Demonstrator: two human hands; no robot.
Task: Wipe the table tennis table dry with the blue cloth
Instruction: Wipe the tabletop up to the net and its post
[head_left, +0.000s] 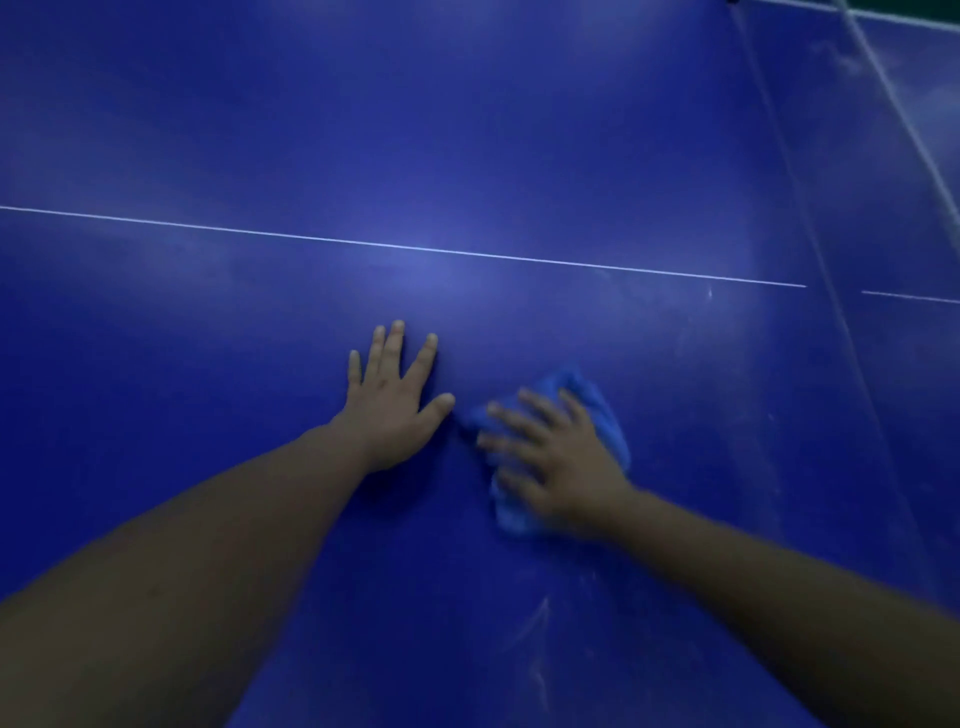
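Note:
The blue table tennis table (467, 156) fills the view, with a thin white centre line (415, 248) across it. My left hand (392, 397) lies flat on the table, fingers straight and spread. Just to its right, my right hand (556, 460) presses down on the crumpled blue cloth (597, 410) with spread fingers; the hand looks blurred. The cloth shows beyond the fingertips and below the palm, the rest hidden under the hand.
The net (810, 260) runs as a faint sheer band from the upper right down the right side, its white top edge (898, 109) above it. Pale streaks (535, 623) mark the surface near the front and right.

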